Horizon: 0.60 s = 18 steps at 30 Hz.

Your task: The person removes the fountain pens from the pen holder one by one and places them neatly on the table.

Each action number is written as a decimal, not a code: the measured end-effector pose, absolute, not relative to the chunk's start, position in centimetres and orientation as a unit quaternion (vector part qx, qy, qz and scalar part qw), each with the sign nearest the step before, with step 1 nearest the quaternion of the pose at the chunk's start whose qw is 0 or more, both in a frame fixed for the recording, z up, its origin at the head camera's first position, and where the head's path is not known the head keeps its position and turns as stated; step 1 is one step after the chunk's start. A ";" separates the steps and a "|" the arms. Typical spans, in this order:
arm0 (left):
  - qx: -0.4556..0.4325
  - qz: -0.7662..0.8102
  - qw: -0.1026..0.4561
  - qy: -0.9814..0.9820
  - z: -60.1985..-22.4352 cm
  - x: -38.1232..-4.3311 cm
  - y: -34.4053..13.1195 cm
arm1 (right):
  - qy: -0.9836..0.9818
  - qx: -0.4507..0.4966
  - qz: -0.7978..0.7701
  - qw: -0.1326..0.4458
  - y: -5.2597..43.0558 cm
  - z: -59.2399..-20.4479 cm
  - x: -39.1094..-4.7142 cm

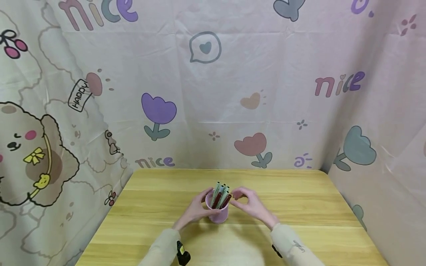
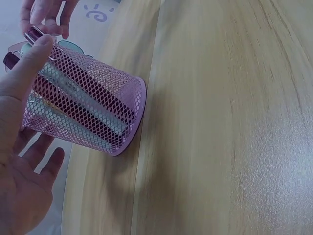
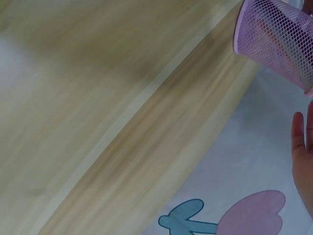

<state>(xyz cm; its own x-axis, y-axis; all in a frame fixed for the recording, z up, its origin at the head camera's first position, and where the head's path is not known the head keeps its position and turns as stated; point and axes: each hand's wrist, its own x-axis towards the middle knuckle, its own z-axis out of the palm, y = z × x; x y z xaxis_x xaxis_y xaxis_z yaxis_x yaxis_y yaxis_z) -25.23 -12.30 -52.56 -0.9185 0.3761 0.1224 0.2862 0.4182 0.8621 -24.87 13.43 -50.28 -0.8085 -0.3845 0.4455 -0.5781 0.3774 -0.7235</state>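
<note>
A pink mesh pen holder [image 1: 218,217] stands upright on the wooden table. Several pens [image 1: 216,200], some pale green and some dark red, lean in it with their ends above the rim. My left hand [image 1: 195,212] holds the pen holder from the left, thumb at the near side of the rim and fingers round the far side. Close to the pens on the right is my right hand [image 1: 253,205], its fingers loosely bent and nothing seen in them. In the right wrist view, the fingers [image 3: 298,132] show apart from the mesh wall.
The wooden table [image 1: 289,203] reaches back to a printed cloth [image 1: 213,85] with flowers and lettering. More cloth hangs along the left and right sides. A black strap device [image 1: 182,254] sits on the left sleeve.
</note>
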 end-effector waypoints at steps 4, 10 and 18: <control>0.201 0.511 0.050 0.834 -52.5 -25.2 -12.3 | -0.822 0.281 0.488 0.077 12.4 -49.3 -24.3; 0.217 0.504 0.047 0.834 -52.7 -25.2 -12.3 | -0.825 0.274 0.492 0.048 12.2 -50.5 -25.4; 0.206 0.505 0.059 0.836 -52.9 -25.2 -12.6 | -0.818 0.292 0.494 0.036 12.1 -50.3 -25.6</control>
